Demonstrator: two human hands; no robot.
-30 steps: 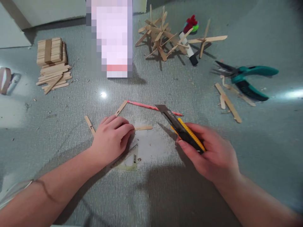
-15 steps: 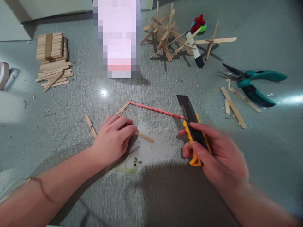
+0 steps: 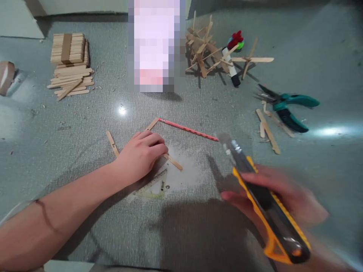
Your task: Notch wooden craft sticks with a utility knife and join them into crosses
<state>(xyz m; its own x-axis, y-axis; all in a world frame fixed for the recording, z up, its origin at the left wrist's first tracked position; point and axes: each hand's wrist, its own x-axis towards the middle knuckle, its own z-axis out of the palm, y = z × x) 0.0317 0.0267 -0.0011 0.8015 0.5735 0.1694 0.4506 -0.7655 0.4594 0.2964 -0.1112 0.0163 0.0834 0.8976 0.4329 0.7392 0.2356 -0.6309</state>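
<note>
My left hand rests on the table with its fingers curled down on a popsicle stick, whose rounded end pokes out to the right. Another notched stick lies partly under my left wrist, and a third stick shows beyond my fingers. My right hand, slightly blurred, grips a yellow and black utility knife raised above the table, its blade end pointing up and left. A red pencil lies between the hands. Below my left hand is a clear set square.
At the back left sit a banded popsicle stick bundle and loose sticks. Joined sticks, a white marker and pliers occupy the back right. A pixelated bright object stands at the back. White dust marks the table.
My right hand has moved right and lifted the knife closer to the camera, turning it so its full length shows. The left hand stays on the stick. The view has shifted slightly.
</note>
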